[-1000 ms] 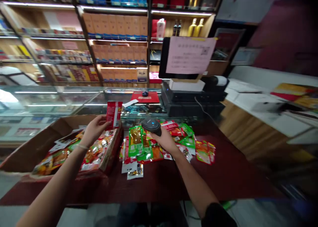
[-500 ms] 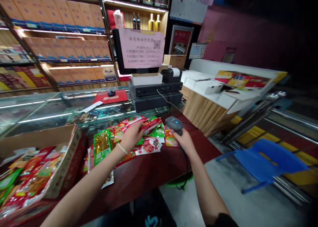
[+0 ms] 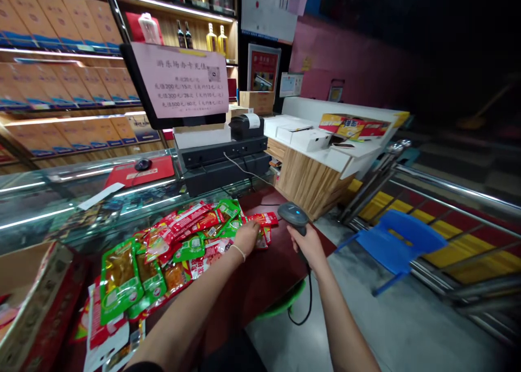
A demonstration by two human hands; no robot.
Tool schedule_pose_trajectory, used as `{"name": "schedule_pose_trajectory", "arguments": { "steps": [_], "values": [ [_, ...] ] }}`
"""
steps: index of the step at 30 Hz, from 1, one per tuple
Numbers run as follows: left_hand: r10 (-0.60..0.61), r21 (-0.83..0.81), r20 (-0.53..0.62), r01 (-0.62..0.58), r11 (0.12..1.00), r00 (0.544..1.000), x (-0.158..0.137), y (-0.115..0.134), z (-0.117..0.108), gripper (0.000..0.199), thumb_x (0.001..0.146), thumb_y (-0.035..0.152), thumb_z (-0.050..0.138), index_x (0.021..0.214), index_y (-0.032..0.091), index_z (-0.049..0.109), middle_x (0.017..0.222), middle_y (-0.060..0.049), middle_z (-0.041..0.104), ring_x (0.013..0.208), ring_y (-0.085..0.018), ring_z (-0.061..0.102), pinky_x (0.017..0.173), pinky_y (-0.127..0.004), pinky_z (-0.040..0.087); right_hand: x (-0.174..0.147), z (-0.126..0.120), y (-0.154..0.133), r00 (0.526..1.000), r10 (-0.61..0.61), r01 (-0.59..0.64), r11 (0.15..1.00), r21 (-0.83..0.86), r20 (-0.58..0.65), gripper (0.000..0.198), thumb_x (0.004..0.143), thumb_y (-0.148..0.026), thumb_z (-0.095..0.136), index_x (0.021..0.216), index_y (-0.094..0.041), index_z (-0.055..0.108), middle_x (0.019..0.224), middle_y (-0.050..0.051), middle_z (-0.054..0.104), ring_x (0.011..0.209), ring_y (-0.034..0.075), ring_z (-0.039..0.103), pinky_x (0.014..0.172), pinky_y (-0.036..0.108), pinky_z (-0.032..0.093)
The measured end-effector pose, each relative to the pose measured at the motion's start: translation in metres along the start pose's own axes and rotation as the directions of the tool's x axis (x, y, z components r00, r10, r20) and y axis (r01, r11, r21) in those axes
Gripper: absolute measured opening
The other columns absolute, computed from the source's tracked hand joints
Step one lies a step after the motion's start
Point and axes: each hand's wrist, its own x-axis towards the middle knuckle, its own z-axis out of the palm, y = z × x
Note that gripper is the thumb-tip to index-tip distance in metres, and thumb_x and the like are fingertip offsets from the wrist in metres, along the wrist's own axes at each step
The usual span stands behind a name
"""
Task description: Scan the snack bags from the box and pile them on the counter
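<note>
My right hand [image 3: 310,246] is wrapped round the handle of a dark grey barcode scanner [image 3: 292,213], whose top shows a small blue light. To its left, my left hand [image 3: 247,238], with a pale band at the wrist, is closed on a red snack packet [image 3: 266,219] that sticks out past the fingers. Its fingertips are partly hidden. Another packet lies beneath that hand, and a heap of red and green snack packets [image 3: 191,225] spreads leftward over the dark red tabletop [image 3: 264,277]. A cable hangs from the scanner over the table edge.
An open cardboard box [image 3: 44,296] stands at the left. Behind the heap are a glass counter [image 3: 52,198], a screen with a pink notice [image 3: 183,81] and a receipt printer [image 3: 246,126]. A blue chair [image 3: 401,247] and metal railing [image 3: 459,190] are on the right.
My left hand has moved right from the heap, toward the scanner, with a red packet. The right hand still holds the scanner. The view has swung right.
</note>
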Motion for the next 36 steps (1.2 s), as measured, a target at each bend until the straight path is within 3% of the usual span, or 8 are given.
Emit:
{"name": "schedule_pose_trajectory", "arguments": {
  "steps": [5, 9, 14, 19, 24, 29, 32, 36],
  "values": [
    [0.035, -0.054, -0.009, -0.036, 0.998, 0.999, -0.002, -0.004, 0.018, 0.051, 0.095, 0.034, 0.039, 0.139, 0.009, 0.042, 0.146, -0.018, 0.041, 0.138, -0.028, 0.034, 0.114, -0.045, 0.025, 0.005, 0.004, 0.004, 1.0, 0.003, -0.002, 0.999, 0.032, -0.01, 0.033, 0.077, -0.05, 0.065, 0.081, -0.021, 0.049, 0.05, -0.007, 0.052, 0.033, 0.011, 0.046, 0.034, 0.021, 0.036],
    [0.06, -0.085, -0.076, -0.066, 0.994, 0.995, -0.009, -0.008, 0.008, 0.055, 0.094, 0.033, 0.041, 0.142, 0.007, 0.037, 0.15, -0.018, 0.036, 0.142, -0.028, 0.028, 0.115, -0.046, 0.024, 0.006, 0.01, 0.005, 1.0, -0.004, 0.004, 0.999, 0.04, 0.001, 0.035, 0.077, -0.052, 0.065, 0.08, -0.021, 0.05, 0.049, -0.006, 0.052, 0.033, 0.011, 0.047, 0.035, 0.022, 0.036],
    [0.043, -0.071, -0.227, -0.061, 0.996, 0.973, -0.027, -0.022, -0.034, 0.047, 0.093, 0.032, 0.046, 0.134, 0.009, 0.048, 0.14, -0.019, 0.048, 0.134, -0.029, 0.04, 0.11, -0.046, 0.034, 0.008, 0.026, -0.01, 0.997, -0.049, 0.049, 0.999, 0.014, 0.053, 0.034, 0.077, -0.053, 0.064, 0.078, -0.022, 0.051, 0.043, -0.005, 0.052, 0.033, 0.013, 0.047, 0.036, 0.024, 0.036],
    [-0.049, -0.057, -0.374, 0.03, 0.998, 0.926, -0.061, -0.05, -0.103, 0.033, 0.091, 0.029, 0.049, 0.119, 0.015, 0.059, 0.113, -0.013, 0.062, 0.109, -0.025, 0.056, 0.097, -0.041, 0.045, 0.005, 0.061, -0.045, 0.979, -0.159, 0.16, 0.987, 0.006, 0.128, 0.035, 0.075, -0.054, 0.067, 0.078, -0.022, 0.054, 0.044, -0.003, 0.054, 0.036, 0.015, 0.049, 0.04, 0.026, 0.039],
    [-0.146, -0.013, -0.415, 0.155, 0.988, 0.898, -0.12, -0.09, -0.171, 0.027, 0.093, 0.028, 0.046, 0.112, 0.017, 0.062, 0.103, -0.01, 0.063, 0.1, -0.023, 0.058, 0.092, -0.038, 0.046, -0.007, 0.114, -0.081, 0.951, -0.187, 0.188, 0.982, 0.02, 0.247, 0.035, 0.076, -0.054, 0.066, 0.074, -0.022, 0.052, 0.041, -0.003, 0.052, 0.036, 0.015, 0.049, 0.042, 0.027, 0.04],
    [-0.265, -0.019, -0.456, 0.289, 0.957, 0.849, -0.203, -0.144, -0.216, 0.027, 0.092, 0.031, 0.048, 0.11, 0.016, 0.063, 0.102, -0.009, 0.065, 0.098, -0.022, 0.06, 0.091, -0.036, 0.047, -0.027, 0.177, -0.111, 0.881, -0.191, 0.142, 0.979, 0.144, 0.432, 0.038, 0.073, -0.054, 0.07, 0.078, -0.021, 0.054, 0.048, -0.002, 0.056, 0.039, 0.015, 0.052, 0.042, 0.027, 0.041],
    [-0.375, -0.068, -0.491, 0.395, 0.916, 0.786, -0.262, -0.18, -0.231, 0.026, 0.092, 0.028, 0.049, 0.111, 0.018, 0.062, 0.103, -0.008, 0.067, 0.099, -0.021, 0.061, 0.091, -0.035, 0.047, -0.045, 0.218, -0.13, 0.815, -0.209, 0.112, 0.972, 0.208, 0.541, 0.039, 0.072, -0.055, 0.071, 0.082, -0.021, 0.054, 0.055, -0.002, 0.059, 0.042, 0.014, 0.053, 0.043, 0.026, 0.043],
    [-0.555, -0.181, -0.506, 0.548, 0.817, 0.66, -0.341, -0.221, -0.239, 0.025, 0.09, 0.028, 0.05, 0.109, 0.02, 0.063, 0.104, -0.006, 0.069, 0.096, -0.02, 0.064, 0.086, -0.032, 0.05, -0.07, 0.27, -0.152, 0.711, -0.266, 0.166, 0.963, 0.213, 0.651, 0.038, 0.076, -0.056, 0.067, 0.078, -0.02, 0.054, 0.05, -0.002, 0.057, 0.043, 0.014, 0.053, 0.046, 0.026, 0.043]
  ]
}}
